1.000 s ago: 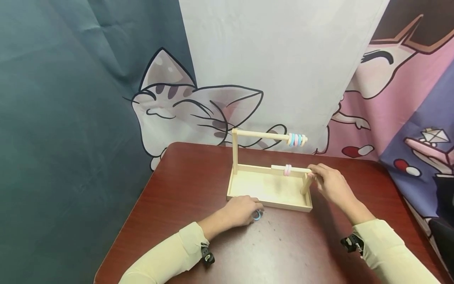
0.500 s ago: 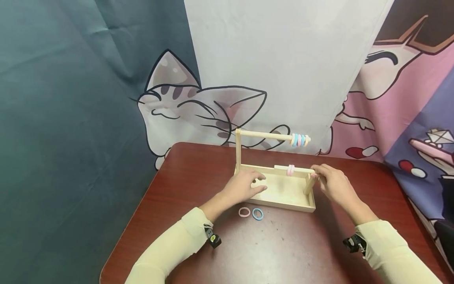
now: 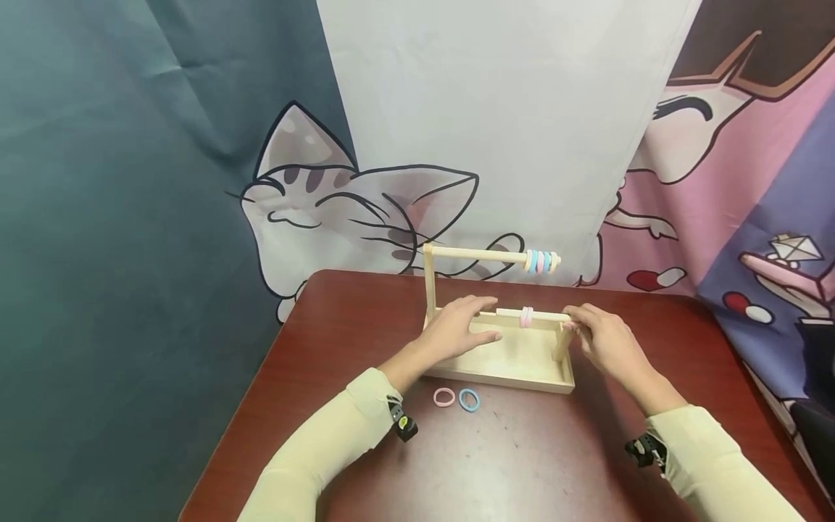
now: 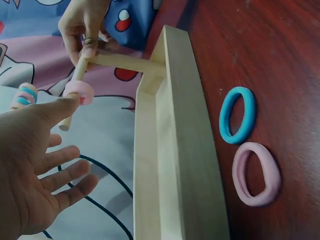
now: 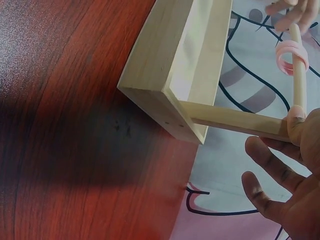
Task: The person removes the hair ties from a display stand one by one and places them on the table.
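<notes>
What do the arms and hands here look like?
The left sleeve and right sleeve are pale yellow. The left wrist device is black with a yellow-green spot; the right wrist device is black too. The left hand and right hand wear no gloves.

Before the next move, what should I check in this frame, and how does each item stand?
1. Right hand pinching the lower rod: ok.
2. Left hand holding nothing: ok.
3. Left hand clear of the lower rod: cannot tell; they overlap in the wrist views.
4. Pink rings on the lower rod: ok.
5. Blue ring and loose pink ring off the table: not ok; both lie on it.
</notes>
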### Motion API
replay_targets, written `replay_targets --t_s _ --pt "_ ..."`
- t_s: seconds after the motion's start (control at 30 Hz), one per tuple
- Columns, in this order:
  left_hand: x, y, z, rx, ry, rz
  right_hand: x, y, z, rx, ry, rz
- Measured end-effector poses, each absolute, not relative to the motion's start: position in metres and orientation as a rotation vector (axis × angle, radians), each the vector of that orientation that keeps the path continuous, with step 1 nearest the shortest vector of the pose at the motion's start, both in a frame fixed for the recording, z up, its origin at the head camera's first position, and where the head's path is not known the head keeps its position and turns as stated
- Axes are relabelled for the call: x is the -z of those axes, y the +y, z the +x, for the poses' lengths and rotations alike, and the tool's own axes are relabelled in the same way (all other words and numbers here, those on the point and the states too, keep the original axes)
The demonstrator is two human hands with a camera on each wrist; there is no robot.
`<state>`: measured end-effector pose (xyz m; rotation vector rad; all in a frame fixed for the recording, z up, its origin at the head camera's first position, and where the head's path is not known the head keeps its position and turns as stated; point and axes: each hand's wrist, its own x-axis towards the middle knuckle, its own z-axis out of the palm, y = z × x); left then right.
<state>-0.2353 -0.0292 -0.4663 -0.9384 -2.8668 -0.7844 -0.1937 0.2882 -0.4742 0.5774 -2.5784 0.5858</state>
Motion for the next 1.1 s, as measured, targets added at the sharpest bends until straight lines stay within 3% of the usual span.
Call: replay_targets --t_s 0.37,1.1 --pt "0.465 -0.01 -0.251 0.806 -2.834 -1.103 0.473 0.287 -0.194 -0.578 -2.61 0.545" --pt "0.465 0.019 -0.25 0.673 -2.842 -1.032 0.475 0.289 -0.195 -0.613 -2.586 0.554"
